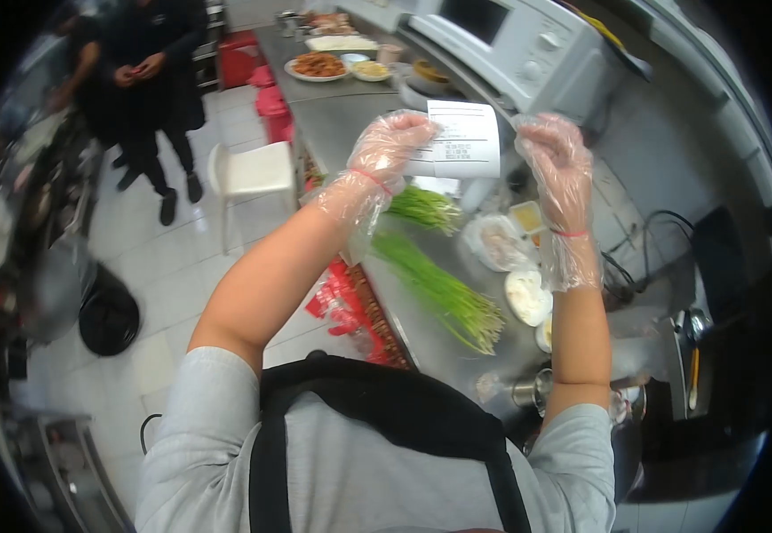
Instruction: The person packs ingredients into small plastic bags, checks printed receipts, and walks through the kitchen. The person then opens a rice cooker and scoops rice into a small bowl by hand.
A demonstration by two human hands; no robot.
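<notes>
Printed slip [466, 142] up over the metal counter [404, 313], green stalks [439, 289] on the counter uncut
Left hand [393, 147] pinches the slip; right hand [557, 151] curls beside it, grip unclear

Steel counter [404, 277]: green stalk bundles [439, 289], white bowl [528, 298], probably plastic bag [496, 242].

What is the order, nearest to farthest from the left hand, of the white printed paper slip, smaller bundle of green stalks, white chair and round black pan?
As the head view shows, from the left hand:
1. Paper slip, between its fingers.
2. Smaller green bundle, just below.
3. White chair, off left.
4. Black pan, far left and lower.
</notes>
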